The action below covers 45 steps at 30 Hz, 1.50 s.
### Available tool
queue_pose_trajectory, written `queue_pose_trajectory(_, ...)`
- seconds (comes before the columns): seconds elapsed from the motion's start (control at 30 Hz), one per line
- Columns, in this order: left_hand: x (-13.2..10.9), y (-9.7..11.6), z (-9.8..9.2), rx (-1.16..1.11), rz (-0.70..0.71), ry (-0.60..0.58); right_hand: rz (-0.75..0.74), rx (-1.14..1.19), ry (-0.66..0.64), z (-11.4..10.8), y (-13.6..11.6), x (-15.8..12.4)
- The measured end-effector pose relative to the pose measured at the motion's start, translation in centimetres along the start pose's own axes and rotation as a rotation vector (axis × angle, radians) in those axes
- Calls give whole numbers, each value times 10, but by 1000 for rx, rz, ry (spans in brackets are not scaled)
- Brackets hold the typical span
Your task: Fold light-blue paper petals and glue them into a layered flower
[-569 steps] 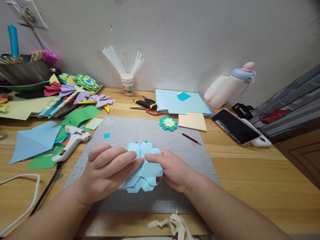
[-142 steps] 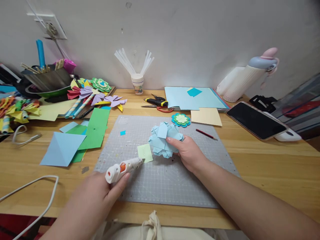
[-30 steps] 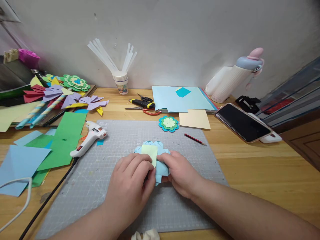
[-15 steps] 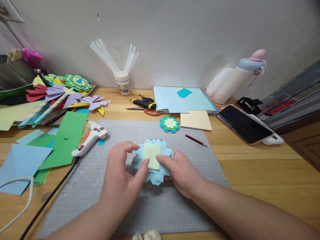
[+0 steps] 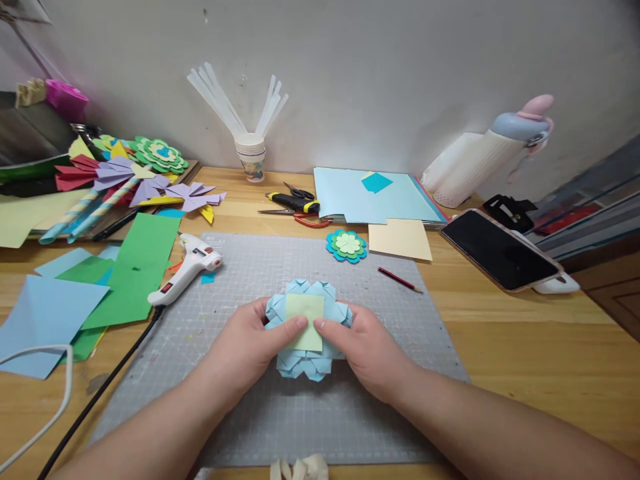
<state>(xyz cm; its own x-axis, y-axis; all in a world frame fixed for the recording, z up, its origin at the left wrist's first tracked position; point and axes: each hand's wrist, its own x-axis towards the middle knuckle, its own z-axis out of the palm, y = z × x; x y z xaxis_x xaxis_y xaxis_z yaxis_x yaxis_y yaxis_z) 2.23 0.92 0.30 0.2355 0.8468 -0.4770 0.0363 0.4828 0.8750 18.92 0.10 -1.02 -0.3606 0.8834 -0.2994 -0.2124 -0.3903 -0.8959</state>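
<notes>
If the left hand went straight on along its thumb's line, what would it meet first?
Probably the right hand, at its thumb tip, just across the pale green paper square; depth is unclear, so it might only graze past.

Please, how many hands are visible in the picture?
2: the left hand and the right hand, gripping opposite sides of the light-blue folded paper, thumbs on the pale-green square.
</notes>
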Motion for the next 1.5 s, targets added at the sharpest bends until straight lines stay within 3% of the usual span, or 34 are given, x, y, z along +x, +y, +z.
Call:
queue_pose_trajectory(0.23, 0, -1, 2, 27, 35, 43, -3, 0, 4, 1, 0, 1)
queue_pose_trajectory(0.47, 1, 5, -2, -69, 85, -80, 42, -7, 60, -4, -1, 3)
queue_pose_trajectory(0.7, 2, 3, -2, -51, 4, -28, 21, -126, -27, -2, 2, 1)
queue_pose_trajectory(0.8, 1, 4, -4, -60, 39, -60, -11, -217, -20, -4, 0, 1)
queue_pose_trajectory(0.87, 2, 7, -7, -71, 107, -3, -127, -405, 29, -10, -4, 3)
queue_pose_trajectory(0.97, 8, 12, -18, -41, 243, 256, -526, -873, 41, -20, -9, 8)
queue_pose_trajectory(1.07, 13, 16, -31, -18, 301, 393, -935, -1305, -138, -28, -10, 11)
queue_pose_trajectory(1.13, 12, 18, -36, -1, 292, 412, -980, -1508, -307, -30, -11, 6)
queue_pose_trajectory(1.2, 5, 18, -39, 63, 292, 415, -839, -1591, -500, -32, -15, -3)
queue_pose_trajectory(1.27, -7, 16, -39, 198, 306, 405, -696, -1576, -600, -36, -21, -14)
queue_pose_trajectory(1.37, -27, 7, -37, 549, 389, 326, -633, -1554, -535, -42, -27, -27)
queue_pose_trajectory(1.5, -45, -12, -30, 1071, 686, 125, -628, -1555, -423, -42, -23, -28)
